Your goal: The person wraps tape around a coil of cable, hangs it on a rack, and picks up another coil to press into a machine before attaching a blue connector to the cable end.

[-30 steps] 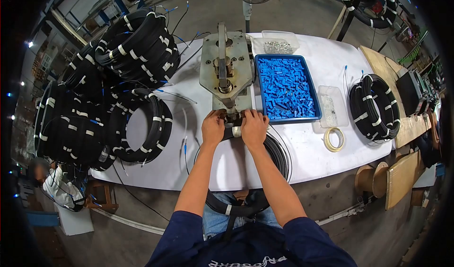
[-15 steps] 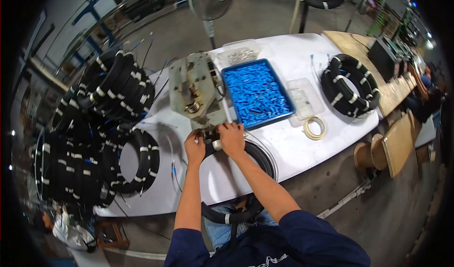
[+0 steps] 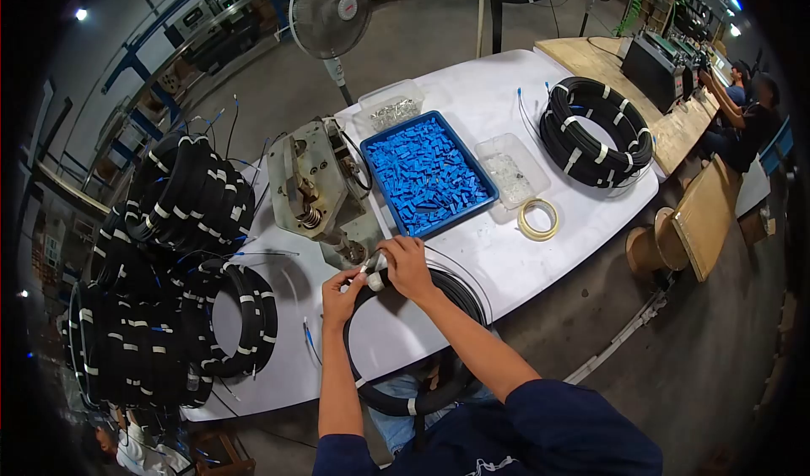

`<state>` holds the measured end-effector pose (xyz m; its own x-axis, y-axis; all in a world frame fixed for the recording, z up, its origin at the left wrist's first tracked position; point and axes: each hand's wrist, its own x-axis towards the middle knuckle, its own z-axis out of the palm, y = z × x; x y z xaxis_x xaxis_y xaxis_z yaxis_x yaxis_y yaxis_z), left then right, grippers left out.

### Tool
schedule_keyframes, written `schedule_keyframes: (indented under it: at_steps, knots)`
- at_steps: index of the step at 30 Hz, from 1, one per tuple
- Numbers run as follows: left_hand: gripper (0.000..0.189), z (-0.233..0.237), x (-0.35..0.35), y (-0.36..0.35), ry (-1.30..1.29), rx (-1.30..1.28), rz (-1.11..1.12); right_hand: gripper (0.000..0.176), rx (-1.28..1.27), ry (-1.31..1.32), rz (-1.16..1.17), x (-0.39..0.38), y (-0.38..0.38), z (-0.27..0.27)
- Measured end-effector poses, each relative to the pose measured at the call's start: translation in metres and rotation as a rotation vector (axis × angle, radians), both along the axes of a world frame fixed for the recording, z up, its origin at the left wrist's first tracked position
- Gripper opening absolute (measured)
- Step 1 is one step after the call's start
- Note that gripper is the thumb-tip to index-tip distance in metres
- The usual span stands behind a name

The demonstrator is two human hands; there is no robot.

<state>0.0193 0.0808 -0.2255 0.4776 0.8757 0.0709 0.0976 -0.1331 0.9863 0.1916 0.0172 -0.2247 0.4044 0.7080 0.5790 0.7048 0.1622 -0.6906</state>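
A coil of black cable [image 3: 390,404] hangs over the table's near edge in front of my body, bound with white bands. My left hand [image 3: 340,299] is closed in a pinch on a thin end of the cable, where a small whitish piece shows. Just to its right, my right hand [image 3: 407,267] is closed on the same cable, its fingers curled over it. A white band [image 3: 375,281] on the coil sits between my hands. Directly beyond them stands a metal press [image 3: 316,189] with a spring. The exact fingertip contact is partly hidden.
A blue tray [image 3: 483,202] full of small blue pieces lies behind my right hand. Near it are clear boxes [image 3: 512,172] and a tape roll [image 3: 538,219]. Black coils [image 3: 169,307] pile up at left; another coil [image 3: 591,130] lies right. A fan [image 3: 329,12] stands beyond.
Both hands have drawn back from the press's near end toward my body, bringing the cable end into sight between them. The whole view has shifted a little.
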Motion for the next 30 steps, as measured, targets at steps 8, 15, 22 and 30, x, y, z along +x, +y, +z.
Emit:
schedule_keyframes:
  at_steps: [8,15,22,30]
  knots:
    - [0.027,0.025,0.028,-0.013,0.145,0.001,-0.174,0.014,0.104,0.775,-0.053,0.013,-0.006,-0.003]
    - [0.026,0.014,0.101,-0.023,0.137,0.241,-0.131,0.010,0.202,1.273,0.170,0.027,-0.011,0.008]
    - [0.011,0.003,0.141,-0.019,0.067,0.409,0.101,0.011,0.194,1.076,0.076,0.043,-0.007,-0.008]
    - [0.014,0.004,0.147,-0.010,0.048,0.310,0.060,0.014,0.003,0.855,-0.020,0.060,-0.002,0.002]
